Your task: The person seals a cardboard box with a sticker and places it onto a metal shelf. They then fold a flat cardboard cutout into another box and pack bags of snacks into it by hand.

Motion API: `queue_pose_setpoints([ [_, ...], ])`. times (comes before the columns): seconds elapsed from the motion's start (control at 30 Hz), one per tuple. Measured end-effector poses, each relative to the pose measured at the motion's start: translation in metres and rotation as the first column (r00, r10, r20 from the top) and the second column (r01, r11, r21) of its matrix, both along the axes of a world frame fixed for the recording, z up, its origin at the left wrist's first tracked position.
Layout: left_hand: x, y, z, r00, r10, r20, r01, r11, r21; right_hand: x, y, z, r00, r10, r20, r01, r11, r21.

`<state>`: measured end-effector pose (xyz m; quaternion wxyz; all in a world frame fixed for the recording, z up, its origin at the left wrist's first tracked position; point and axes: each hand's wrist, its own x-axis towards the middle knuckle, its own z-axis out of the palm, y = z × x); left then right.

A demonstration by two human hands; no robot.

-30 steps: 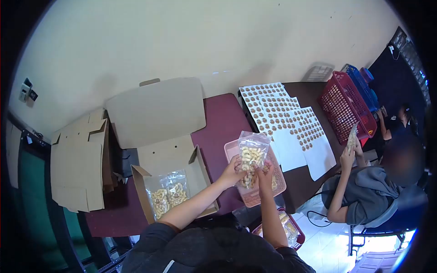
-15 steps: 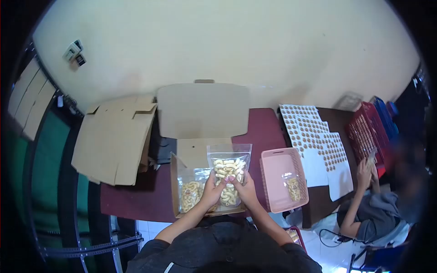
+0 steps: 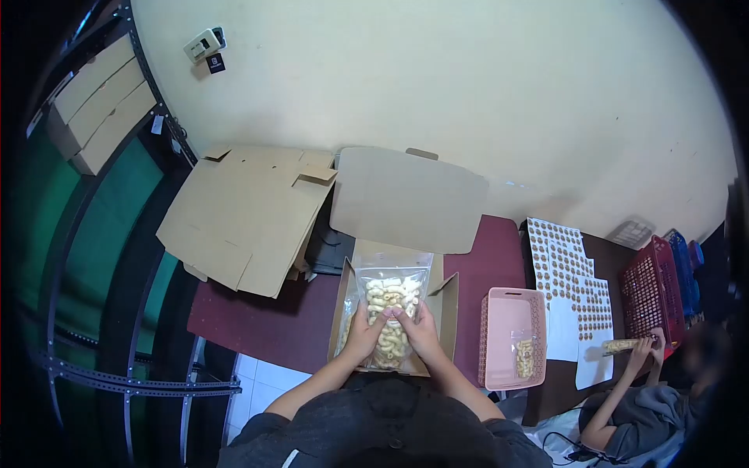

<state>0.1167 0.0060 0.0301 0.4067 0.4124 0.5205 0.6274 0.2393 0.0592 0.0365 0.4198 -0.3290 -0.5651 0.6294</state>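
Observation:
A clear zip bag of pale curved snacks [image 3: 390, 292] is held upright over the open cardboard box [image 3: 446, 316]. My left hand [image 3: 363, 334] grips its left side, and my right hand [image 3: 419, 331] grips its right side, with both thumbs on the front. The bag hides most of the box's inside. Behind it stands the box's raised lid [image 3: 409, 201]. To the right, a pink basket [image 3: 488, 339] has one smaller-looking bag of snacks [image 3: 524, 359] inside.
Flattened cardboard boxes [image 3: 242, 214] are stacked at the left. Sticker sheets [image 3: 563, 269] lie on the dark table at the right, near a red basket [image 3: 654, 288]. A seated co-worker [image 3: 651, 413] holds another bag there. A metal shelf [image 3: 133, 382] stands far left.
The snack bag has moved left from over the pink basket to over the box, between both my hands. The view has swung left. The co-worker's bag is now tilted nearly level.

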Motion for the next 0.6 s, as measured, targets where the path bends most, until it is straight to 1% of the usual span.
queue_pose_setpoints([
  [0.03,-0.002,0.000,0.000,1.000,-0.019,0.019,0.019,0.999,-0.033,0.000,0.000,0.002,1.000,0.002,-0.024,-0.003,0.999,-0.045],
  [0.07,-0.001,0.001,0.000,0.999,-0.025,0.022,0.026,0.999,-0.034,0.001,0.000,0.004,1.000,-0.005,-0.021,0.004,0.999,-0.046],
  [0.13,0.003,0.004,0.001,0.953,-0.031,0.301,0.053,0.997,-0.064,0.005,0.000,0.006,0.989,-0.053,-0.139,0.008,0.952,-0.305],
  [0.17,0.003,0.005,0.002,0.893,-0.062,0.446,0.104,0.992,-0.072,0.009,0.002,0.005,0.991,-0.078,-0.106,0.039,0.942,-0.335],
  [0.2,0.002,0.005,0.003,0.891,-0.065,0.448,0.110,0.991,-0.075,0.013,0.004,0.011,0.991,-0.084,-0.103,0.045,0.940,-0.337],
  [0.23,0.002,0.004,0.004,0.942,-0.131,0.308,0.164,0.983,-0.084,0.018,0.004,0.021,0.997,-0.030,-0.074,0.008,0.959,-0.284],
  [0.27,0.001,0.004,0.005,0.967,-0.198,0.161,0.216,0.971,-0.102,0.021,0.004,0.028,0.999,0.023,-0.042,-0.032,0.972,-0.231],
  [0.3,0.000,0.004,0.005,0.964,-0.249,0.094,0.257,0.962,-0.092,0.023,0.003,0.029,1.000,-0.023,-0.013,0.019,0.977,-0.213],
  [0.33,0.001,0.004,0.006,0.963,-0.254,0.094,0.262,0.960,-0.095,0.026,0.004,0.029,1.000,-0.028,-0.014,0.024,0.976,-0.216],
  [0.4,0.003,0.003,0.011,0.942,-0.336,0.017,0.336,0.939,-0.070,0.030,0.007,0.030,1.000,-0.008,-0.009,0.006,0.965,-0.263],
  [0.43,0.002,0.002,0.020,0.931,-0.364,-0.004,0.363,0.930,-0.064,0.029,0.006,0.033,0.999,-0.027,-0.025,0.018,0.954,-0.300],
  [0.47,0.001,0.002,0.018,0.931,-0.365,-0.005,0.364,0.929,-0.067,0.028,0.005,0.031,0.999,-0.028,-0.027,0.018,0.953,-0.302],
  [0.53,-0.001,0.004,0.014,0.921,-0.388,-0.034,0.383,0.918,-0.104,0.025,0.004,0.026,0.986,-0.121,-0.114,0.075,0.936,-0.343],
  [0.57,-0.001,0.004,0.012,0.921,-0.388,-0.036,0.382,0.918,-0.104,0.026,0.005,0.027,0.986,-0.120,-0.116,0.074,0.937,-0.343],
  [0.6,0.000,0.004,0.013,0.933,-0.353,-0.062,0.344,0.930,-0.127,0.027,0.005,0.029,0.993,-0.076,-0.094,0.047,0.959,-0.278],
])
